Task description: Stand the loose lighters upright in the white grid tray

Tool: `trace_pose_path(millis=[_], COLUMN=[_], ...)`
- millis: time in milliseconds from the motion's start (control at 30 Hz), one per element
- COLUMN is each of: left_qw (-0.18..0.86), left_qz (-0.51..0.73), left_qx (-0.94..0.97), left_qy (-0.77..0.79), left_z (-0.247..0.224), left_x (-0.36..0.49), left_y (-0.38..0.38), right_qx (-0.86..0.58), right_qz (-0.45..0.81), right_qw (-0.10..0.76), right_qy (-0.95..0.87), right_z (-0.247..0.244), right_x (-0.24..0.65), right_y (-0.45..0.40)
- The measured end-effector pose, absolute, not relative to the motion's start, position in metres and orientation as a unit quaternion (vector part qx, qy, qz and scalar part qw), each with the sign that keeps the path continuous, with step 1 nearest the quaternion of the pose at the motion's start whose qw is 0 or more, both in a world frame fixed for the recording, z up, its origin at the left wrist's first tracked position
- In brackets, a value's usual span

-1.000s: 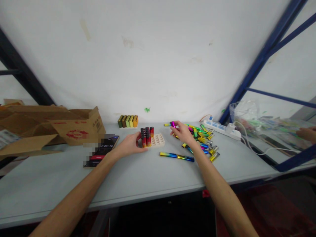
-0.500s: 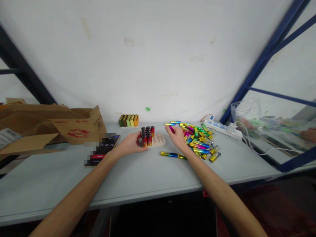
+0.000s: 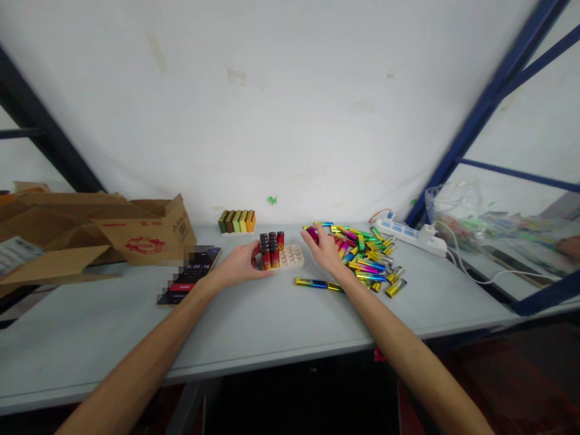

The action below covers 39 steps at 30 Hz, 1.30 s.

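Note:
A beige tray (image 3: 293, 256) with round holes sits on the table, its left part filled with several upright red cylinders with black tops (image 3: 274, 257). My left hand (image 3: 244, 261) is curled around the left end, thumb in front and fingers at the side, holding tray and cylinders steady. Just right of the tray my right hand (image 3: 322, 246) is closed on a shiny magenta cylinder (image 3: 312, 233), mostly covered by the fingers. Beside that hand lies a loose pile of shiny gold, blue, green and magenta cylinders (image 3: 369, 264).
Against the wall stands a block of green-to-orange upright cylinders (image 3: 237, 222). At left are an open cardboard box (image 3: 145, 232) and a phone (image 3: 193, 275) showing a timer. A white power strip (image 3: 410, 237) with a cable lies at right, near a blue metal frame (image 3: 457, 142).
My right hand has turned slightly at the same spot, and the magenta cylinder in it has shifted in the fingers. The left hand stays at the tray.

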<state>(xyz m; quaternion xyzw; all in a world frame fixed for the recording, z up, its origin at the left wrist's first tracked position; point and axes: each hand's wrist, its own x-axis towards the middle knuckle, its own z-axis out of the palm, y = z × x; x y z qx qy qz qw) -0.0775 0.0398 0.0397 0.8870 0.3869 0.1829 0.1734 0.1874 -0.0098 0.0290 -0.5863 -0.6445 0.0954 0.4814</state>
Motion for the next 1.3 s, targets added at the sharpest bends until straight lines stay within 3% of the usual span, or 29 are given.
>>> trace_pose_path(millis=[233, 400, 533, 767, 1033, 1300], left_qw=[0.192, 0.205, 0.214, 0.217, 0.215, 0.217], left_qz=[0.188, 0.179, 0.184, 0.185, 0.179, 0.184], left_qx=[0.885, 0.884, 0.884, 0.882, 0.885, 0.883], left_qy=[0.380, 0.379, 0.372, 0.376, 0.371, 0.373], left_z=[0.039, 0.039, 0.039, 0.042, 0.043, 0.044], left_x=[-0.080, -0.079, -0.077, -0.075, -0.074, -0.073], left_y=[0.041, 0.041, 0.039, 0.035, 0.034, 0.033], right_qx=[-0.493, -0.451, -0.444, -0.469, -0.483, -0.502], right_qz=[0.097, 0.206, 0.225, 0.148, 0.178, 0.081], right_qw=[0.481, 0.515, 0.527, 0.529, 0.511, 0.435], right_qy=[-0.719, -0.699, -0.689, -0.691, -0.688, -0.743], right_z=[0.019, 0.021, 0.022, 0.020, 0.018, 0.031], right_x=[0.185, 0.180, 0.173, 0.173, 0.167, 0.169], right_y=[-0.004, -0.006, -0.009, -0.009, -0.007, -0.011])
